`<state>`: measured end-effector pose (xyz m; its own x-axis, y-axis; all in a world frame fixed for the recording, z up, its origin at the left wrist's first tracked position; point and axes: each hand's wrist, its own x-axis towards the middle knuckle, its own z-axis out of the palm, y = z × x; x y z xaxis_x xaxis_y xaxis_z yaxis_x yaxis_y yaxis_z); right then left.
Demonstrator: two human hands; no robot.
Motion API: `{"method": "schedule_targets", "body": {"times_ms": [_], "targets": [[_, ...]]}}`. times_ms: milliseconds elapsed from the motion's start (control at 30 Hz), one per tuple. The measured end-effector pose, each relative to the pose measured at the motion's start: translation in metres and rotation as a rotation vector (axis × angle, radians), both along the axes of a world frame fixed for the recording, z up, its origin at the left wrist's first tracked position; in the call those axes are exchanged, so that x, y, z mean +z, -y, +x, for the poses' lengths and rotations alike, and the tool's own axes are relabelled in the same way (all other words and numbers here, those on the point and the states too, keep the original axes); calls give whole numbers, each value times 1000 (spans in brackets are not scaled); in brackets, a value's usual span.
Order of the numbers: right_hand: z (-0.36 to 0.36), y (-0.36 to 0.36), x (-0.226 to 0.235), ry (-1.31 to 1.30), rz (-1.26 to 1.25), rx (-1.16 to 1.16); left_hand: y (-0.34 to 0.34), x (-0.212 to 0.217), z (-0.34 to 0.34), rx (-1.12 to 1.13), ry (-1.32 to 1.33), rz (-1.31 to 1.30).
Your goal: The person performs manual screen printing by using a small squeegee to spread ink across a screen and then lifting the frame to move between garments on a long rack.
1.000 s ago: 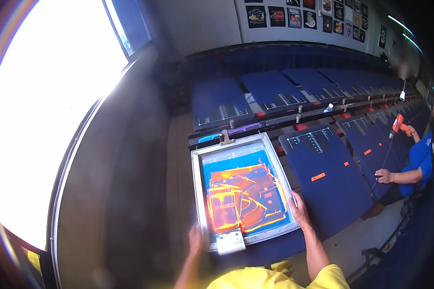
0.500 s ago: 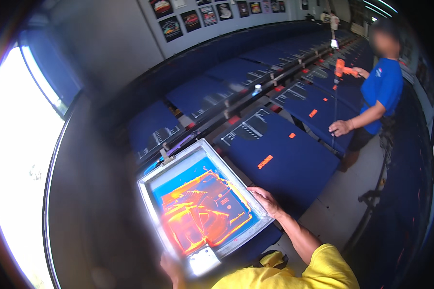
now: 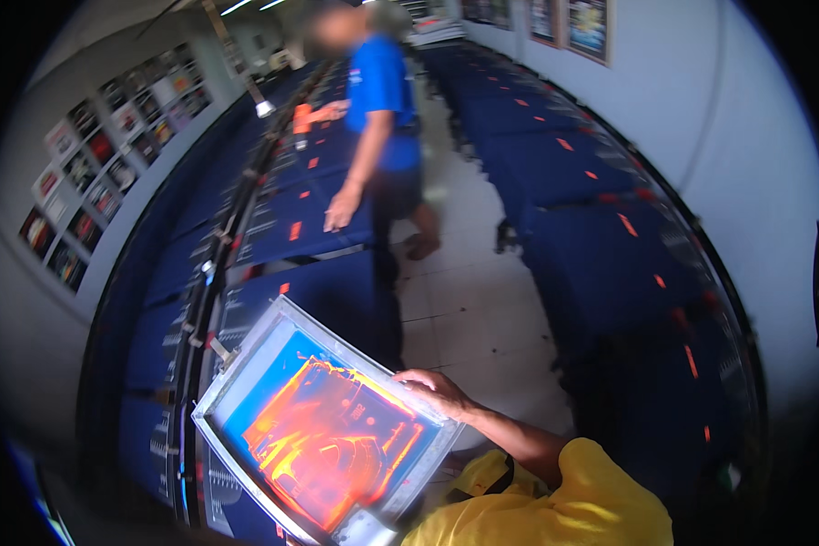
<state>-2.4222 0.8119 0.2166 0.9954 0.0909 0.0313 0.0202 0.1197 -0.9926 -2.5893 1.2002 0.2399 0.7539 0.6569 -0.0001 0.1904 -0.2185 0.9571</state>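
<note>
A silk-screen frame (image 3: pixel 311 320) with a pale metal rim is held tilted in front of me. Its blue mesh carries smeared bright orange ink (image 3: pixel 337 437) around a printed design. My right hand (image 3: pixel 435 393) is closed on the frame's right rim, thumb and fingers pressed round it. At the near end of the mesh lies a pale squeegee-like block (image 3: pixel 364 528), partly cut off by the picture's edge. A metal clip (image 3: pixel 222 351) sits on the frame's far left side. My left hand does not show.
Long tables with dark blue fabric (image 3: pixel 323 287) and small orange prints run along both sides of a tiled aisle (image 3: pixel 464 300). A co-worker in a blue shirt (image 3: pixel 378 86) stands at the left row, holding an orange heat gun (image 3: pixel 302 126). A metal rail (image 3: pixel 211 273) follows that row.
My view has swung to the right, bringing the aisle and right-hand tables in. The screen frame has come along in my right hand. My left hand has dropped out of sight.
</note>
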Motion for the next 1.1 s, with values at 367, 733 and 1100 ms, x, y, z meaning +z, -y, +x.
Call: {"method": "schedule_targets", "body": {"times_ms": [367,733,1100], "targets": [[-182,148,19,-49,38,-674,119,47,92,-658,-50,-70],[-364,209,0,-37,207,-1543,357,-27,183,-1462,-108,70],[-479,172,10,-69,239,-2147,597,-67,125,-2048,-103,125]]}}
